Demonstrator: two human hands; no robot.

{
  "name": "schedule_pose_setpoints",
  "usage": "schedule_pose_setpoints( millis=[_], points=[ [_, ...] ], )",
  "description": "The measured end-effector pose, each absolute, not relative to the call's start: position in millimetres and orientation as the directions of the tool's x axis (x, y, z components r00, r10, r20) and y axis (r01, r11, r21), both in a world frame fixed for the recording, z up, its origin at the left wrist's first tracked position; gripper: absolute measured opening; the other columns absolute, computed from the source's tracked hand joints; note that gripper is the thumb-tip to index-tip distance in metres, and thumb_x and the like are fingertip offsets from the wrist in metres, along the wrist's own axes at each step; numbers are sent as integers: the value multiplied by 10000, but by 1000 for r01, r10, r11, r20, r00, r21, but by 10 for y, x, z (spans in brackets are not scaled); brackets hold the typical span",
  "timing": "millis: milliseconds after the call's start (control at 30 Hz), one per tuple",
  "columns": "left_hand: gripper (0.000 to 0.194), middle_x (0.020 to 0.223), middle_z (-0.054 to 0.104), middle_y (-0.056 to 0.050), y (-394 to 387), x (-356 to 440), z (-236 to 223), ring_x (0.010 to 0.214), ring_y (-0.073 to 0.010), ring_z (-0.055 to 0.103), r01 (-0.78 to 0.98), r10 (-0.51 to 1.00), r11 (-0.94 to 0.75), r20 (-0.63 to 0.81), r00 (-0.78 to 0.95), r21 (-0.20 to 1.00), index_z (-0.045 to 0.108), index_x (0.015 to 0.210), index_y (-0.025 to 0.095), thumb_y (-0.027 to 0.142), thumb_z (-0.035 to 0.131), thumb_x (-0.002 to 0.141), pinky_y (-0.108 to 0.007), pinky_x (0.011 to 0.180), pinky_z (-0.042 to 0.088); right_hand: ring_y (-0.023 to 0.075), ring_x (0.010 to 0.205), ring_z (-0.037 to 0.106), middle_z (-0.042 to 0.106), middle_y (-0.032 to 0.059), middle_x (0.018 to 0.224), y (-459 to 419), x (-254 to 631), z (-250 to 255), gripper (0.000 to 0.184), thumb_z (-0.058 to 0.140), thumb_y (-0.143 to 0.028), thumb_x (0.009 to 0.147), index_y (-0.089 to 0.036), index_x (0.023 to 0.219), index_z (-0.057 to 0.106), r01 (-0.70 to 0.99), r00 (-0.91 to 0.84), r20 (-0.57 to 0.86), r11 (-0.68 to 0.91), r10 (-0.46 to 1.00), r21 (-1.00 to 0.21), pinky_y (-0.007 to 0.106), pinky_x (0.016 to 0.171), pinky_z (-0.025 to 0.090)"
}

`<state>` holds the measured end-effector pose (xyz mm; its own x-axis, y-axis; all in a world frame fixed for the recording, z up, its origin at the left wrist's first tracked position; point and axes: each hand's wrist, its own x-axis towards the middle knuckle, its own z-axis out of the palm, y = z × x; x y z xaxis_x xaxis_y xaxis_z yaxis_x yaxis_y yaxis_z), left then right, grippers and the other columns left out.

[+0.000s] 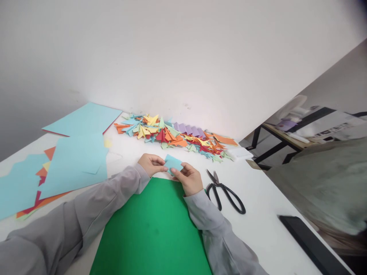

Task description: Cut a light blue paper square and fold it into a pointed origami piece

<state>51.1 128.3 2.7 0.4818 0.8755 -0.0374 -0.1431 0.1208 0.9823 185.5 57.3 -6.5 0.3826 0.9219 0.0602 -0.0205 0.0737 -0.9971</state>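
Note:
Between my two hands is a small light-blue piece of paper [172,163], raised over the far edge of a green mat [151,225]. My left hand [151,164] pinches its left side between thumb and fingers. On the right side, my right hand [189,178] grips it with the thumb on top and the fingers behind. Whether the paper is folded or a single sheet is hard to see. Black-handled scissors [219,185] lie to the right of my right hand, their blades slightly apart.
A long heap of colourful folded paper pieces [160,133] runs along the wall. Large light-blue sheets [77,164] and coloured scraps cover the left of the white table [258,229]. A black flat object [309,240] lies near the right edge, beside greenish cloth [323,183].

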Motion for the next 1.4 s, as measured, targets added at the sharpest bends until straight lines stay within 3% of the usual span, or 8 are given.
schedule_pose_setpoints(
  millis=[167,400,667,933,1067,1167,1400],
  points=[
    [356,517,595,23,1288,519,62,480,-96,569,-256,874,157,-13,486,954,557,646,108,154,771,366,-234,493,496,103,384,494,508,-50,406,578,1887,-107,286,727,-376,510,-152,570,558,105,364,94,60,927,-993,218,384,381],
    [194,555,624,-18,1264,514,65,527,-110,576,-207,865,31,77,496,978,643,610,99,193,727,462,-245,552,498,102,459,508,608,-18,548,551,1845,-64,248,701,-368,558,-167,682,626,42,316,122,114,941,-993,226,440,416],
    [242,520,618,-19,1234,525,61,482,-105,559,-188,864,56,46,502,981,649,606,94,245,739,439,-235,512,488,101,473,496,597,-16,551,520,1831,-38,192,683,-335,595,-166,670,630,92,322,168,146,932,-985,234,455,412],
    [206,516,597,-20,1200,505,66,481,-97,541,-125,854,-24,85,513,992,647,605,95,239,720,477,-206,462,452,100,465,473,582,-22,520,537,1827,-27,174,697,-323,559,-182,629,624,131,406,249,213,879,-968,232,447,387],
    [273,578,635,-36,1188,512,87,510,-110,565,-153,852,75,16,523,985,655,653,96,265,736,456,-227,502,470,86,436,451,569,-33,513,538,1807,-28,189,691,-340,570,-182,639,615,90,419,237,219,876,-971,223,424,376],
    [279,513,615,-16,1191,524,109,467,-96,543,-190,866,135,-23,499,972,642,593,95,264,757,404,-226,495,460,74,420,437,548,-45,494,530,1789,-23,198,699,-337,564,-180,641,605,29,424,206,215,882,-976,214,415,369],
    [273,396,536,29,1231,531,106,381,-47,443,-191,901,110,-17,433,975,620,523,102,238,774,345,-180,396,351,99,462,517,604,-22,540,491,1746,15,212,706,-328,567,-174,660,592,-78,356,123,160,926,-984,237,462,444]
  ],
)
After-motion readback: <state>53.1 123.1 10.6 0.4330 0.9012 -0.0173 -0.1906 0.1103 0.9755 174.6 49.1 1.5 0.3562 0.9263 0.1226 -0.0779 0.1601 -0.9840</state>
